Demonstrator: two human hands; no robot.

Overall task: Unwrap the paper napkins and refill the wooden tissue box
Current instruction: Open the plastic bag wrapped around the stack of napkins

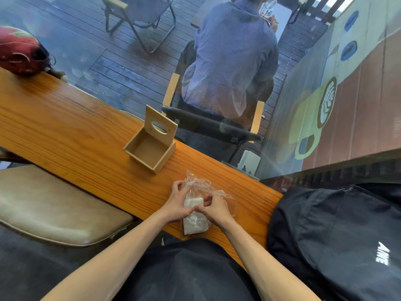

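White paper napkins (193, 202), a stack in crinkled clear plastic wrap (198, 184), lie on the long orange-brown wooden counter (76, 131), pinned between both hands at its near edge. Left hand (176, 204) grips the pack's left side, fingers curled, thumb hooked into the loose film above. Right hand (214, 208) presses on the right side, fingertips pinching wrap at the stack's exposed top corner; lower half of the stack under film, poking out below the wrists. Beyond the grip, up and left, well apart: light wooden tissue box (149, 148), lid with oval slot (160, 124) hinged upright, inside bare. Right of the grip, black backpack (338, 235) at the counter's end. Far left, red helmet (20, 51) on the counter.
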